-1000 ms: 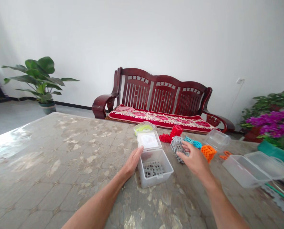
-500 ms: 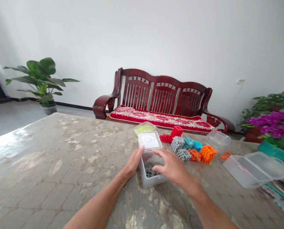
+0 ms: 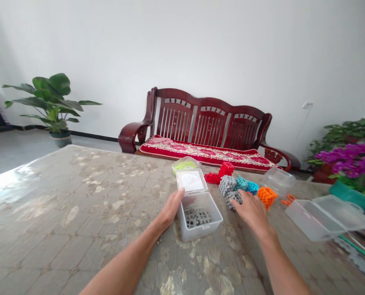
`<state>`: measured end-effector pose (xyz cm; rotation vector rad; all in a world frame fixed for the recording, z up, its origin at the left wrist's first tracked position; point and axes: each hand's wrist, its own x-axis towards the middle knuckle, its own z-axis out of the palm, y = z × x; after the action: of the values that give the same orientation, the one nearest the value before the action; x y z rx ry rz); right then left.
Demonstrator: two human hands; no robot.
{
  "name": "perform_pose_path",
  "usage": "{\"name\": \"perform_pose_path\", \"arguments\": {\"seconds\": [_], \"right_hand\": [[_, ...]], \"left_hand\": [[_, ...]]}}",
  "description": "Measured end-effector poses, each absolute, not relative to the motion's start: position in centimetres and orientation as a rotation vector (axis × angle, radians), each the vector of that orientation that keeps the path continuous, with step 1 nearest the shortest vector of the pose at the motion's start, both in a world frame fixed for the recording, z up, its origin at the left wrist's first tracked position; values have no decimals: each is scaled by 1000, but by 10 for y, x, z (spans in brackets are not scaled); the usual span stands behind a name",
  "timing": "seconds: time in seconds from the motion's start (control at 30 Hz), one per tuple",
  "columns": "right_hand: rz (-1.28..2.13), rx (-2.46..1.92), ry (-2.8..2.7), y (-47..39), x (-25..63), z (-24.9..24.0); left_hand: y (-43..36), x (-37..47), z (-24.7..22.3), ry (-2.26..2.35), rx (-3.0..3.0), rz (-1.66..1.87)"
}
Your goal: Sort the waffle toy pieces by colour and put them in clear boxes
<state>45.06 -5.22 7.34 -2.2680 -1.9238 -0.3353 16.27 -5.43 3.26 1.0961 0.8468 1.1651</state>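
Note:
A clear plastic box (image 3: 201, 233) stands on the table with its lid (image 3: 191, 180) flipped back and flat gray lattice pieces (image 3: 197, 216) inside. My left hand (image 3: 171, 208) grips the box's left rim near the hinge. To the right, my right hand (image 3: 251, 208) reaches over the nearer gray lattice block (image 3: 232, 199), thumb and fingers around it. Beside that block are another gray block (image 3: 227, 185), red blocks (image 3: 226, 169), teal and blue blocks (image 3: 241, 183) and an orange block (image 3: 266, 198). The smaller orange block is hidden behind my right hand.
Behind the box lies a clear container (image 3: 186, 163) with yellow-green pieces. At the right are an upturned clear box (image 3: 279, 180), an open clear box (image 3: 313, 220), small orange pieces (image 3: 289, 200), a green stick (image 3: 359, 248) and purple flowers (image 3: 351, 160).
My right hand has left the open box and moved right to the gray block. My left hand stays on the box, whose gray pieces are now in fuller view.

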Motion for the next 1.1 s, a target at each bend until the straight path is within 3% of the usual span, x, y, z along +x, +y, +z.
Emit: {"name": "perform_pose_path", "arguments": {"seconds": [0.57, 0.87, 1.1], "right_hand": [[-251, -2229, -1848, -46, 455, 67], [467, -1438, -1853, -69, 407, 107], [365, -1358, -2139, -91, 368, 118]], "left_hand": [[-56, 162, 38, 858, 1112, 1144], [-55, 164, 37, 858, 1079, 1152], [-56, 164, 43, 831, 1170, 1199]]}}
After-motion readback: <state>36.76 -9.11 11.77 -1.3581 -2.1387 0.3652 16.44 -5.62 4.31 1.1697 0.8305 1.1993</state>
